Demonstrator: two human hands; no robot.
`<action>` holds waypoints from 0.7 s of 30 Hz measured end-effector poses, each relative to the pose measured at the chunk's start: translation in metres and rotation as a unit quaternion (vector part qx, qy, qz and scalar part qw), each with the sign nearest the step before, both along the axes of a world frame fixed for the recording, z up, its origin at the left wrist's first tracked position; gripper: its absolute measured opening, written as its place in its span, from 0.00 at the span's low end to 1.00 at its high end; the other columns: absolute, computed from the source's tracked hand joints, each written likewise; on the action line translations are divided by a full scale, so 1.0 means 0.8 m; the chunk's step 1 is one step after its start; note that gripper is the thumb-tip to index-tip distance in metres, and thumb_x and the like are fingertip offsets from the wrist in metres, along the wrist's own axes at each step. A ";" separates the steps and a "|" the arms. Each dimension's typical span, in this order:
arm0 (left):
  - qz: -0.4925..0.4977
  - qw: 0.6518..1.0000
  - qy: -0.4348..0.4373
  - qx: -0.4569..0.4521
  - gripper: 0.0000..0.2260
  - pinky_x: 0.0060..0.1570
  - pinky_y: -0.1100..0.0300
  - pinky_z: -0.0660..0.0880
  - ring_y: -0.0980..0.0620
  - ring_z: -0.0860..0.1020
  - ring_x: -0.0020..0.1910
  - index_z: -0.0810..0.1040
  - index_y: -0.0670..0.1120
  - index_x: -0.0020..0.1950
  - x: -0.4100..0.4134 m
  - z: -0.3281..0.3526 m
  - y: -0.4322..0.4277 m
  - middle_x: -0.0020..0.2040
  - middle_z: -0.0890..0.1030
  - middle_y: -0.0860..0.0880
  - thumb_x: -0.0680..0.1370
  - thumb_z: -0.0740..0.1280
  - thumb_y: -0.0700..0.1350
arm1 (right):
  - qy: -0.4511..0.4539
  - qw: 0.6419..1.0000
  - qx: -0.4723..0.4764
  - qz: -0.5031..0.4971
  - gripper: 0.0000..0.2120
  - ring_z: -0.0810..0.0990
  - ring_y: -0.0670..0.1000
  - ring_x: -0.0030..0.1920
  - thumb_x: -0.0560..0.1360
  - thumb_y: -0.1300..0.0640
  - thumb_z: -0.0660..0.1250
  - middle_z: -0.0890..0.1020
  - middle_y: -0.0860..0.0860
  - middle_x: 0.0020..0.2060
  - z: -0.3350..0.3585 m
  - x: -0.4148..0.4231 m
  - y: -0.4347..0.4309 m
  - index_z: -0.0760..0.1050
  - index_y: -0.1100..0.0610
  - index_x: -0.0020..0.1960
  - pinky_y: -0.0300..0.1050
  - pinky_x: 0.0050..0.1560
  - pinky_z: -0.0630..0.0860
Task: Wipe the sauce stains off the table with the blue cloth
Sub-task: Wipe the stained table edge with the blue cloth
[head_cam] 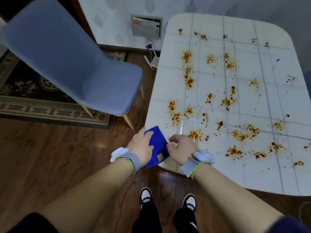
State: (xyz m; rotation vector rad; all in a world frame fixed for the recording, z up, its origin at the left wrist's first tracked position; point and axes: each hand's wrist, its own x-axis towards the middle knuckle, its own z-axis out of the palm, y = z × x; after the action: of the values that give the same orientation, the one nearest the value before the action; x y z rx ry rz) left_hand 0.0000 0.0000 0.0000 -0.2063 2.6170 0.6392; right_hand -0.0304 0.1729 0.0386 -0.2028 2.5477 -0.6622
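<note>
A folded blue cloth [157,145] lies on the near left corner of the white tiled table [244,174], its near end hanging over the edge. My left hand [141,145] rests flat on the cloth's left side with fingers straight. My right hand [182,147] sits at the cloth's right edge, fingers curled, its thumb and fingertips pinching that edge. Orange-red sauce stains [225,101] are spattered over most of the tabletop, the nearest patch [194,134] just beyond my right hand.
A blue upholstered chair [75,64] with wooden legs stands left of the table on a patterned rug [33,101]. Dark wooden floor [67,157] lies below. My shoes [168,198] are near the table's front edge. Cables and a white box [154,62] lie by the wall.
</note>
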 end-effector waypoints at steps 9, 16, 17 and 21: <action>0.177 0.976 -0.016 0.123 0.30 0.66 0.53 0.70 0.49 0.69 0.69 0.60 0.50 0.77 -0.009 -0.072 -0.023 0.72 0.68 0.50 0.78 0.68 0.49 | -0.002 0.999 0.033 -0.001 0.14 0.79 0.54 0.49 0.74 0.50 0.64 0.79 0.50 0.50 -0.096 -0.003 -0.013 0.76 0.50 0.58 0.43 0.45 0.73; 0.134 0.982 0.033 0.126 0.09 0.43 0.54 0.78 0.52 0.75 0.45 0.72 0.50 0.41 0.005 -0.048 -0.028 0.47 0.72 0.54 0.69 0.72 0.46 | 0.025 0.999 -0.018 -0.017 0.24 0.77 0.54 0.55 0.72 0.48 0.67 0.75 0.52 0.56 -0.107 -0.009 -0.019 0.68 0.50 0.67 0.45 0.51 0.72; 0.120 0.977 0.045 0.171 0.08 0.44 0.52 0.79 0.52 0.76 0.45 0.73 0.48 0.42 0.010 -0.038 -0.023 0.48 0.74 0.53 0.69 0.72 0.44 | 0.034 0.998 -0.038 -0.022 0.28 0.75 0.53 0.59 0.71 0.49 0.69 0.74 0.52 0.60 -0.103 -0.011 -0.020 0.65 0.50 0.69 0.47 0.55 0.73; 0.101 0.942 0.053 0.317 0.08 0.44 0.50 0.79 0.51 0.80 0.45 0.73 0.37 0.47 0.019 0.013 -0.005 0.52 0.80 0.49 0.71 0.70 0.32 | -0.037 0.983 -0.174 -0.044 0.32 0.74 0.48 0.62 0.68 0.59 0.72 0.77 0.49 0.62 -0.078 -0.021 -0.021 0.68 0.50 0.70 0.46 0.63 0.71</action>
State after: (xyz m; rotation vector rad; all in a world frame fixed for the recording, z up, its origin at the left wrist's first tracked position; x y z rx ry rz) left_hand 0.0149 -0.0042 0.0100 -0.2404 2.3514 1.5551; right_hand -0.0473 0.1563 -0.0237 -0.1799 2.3644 -1.1283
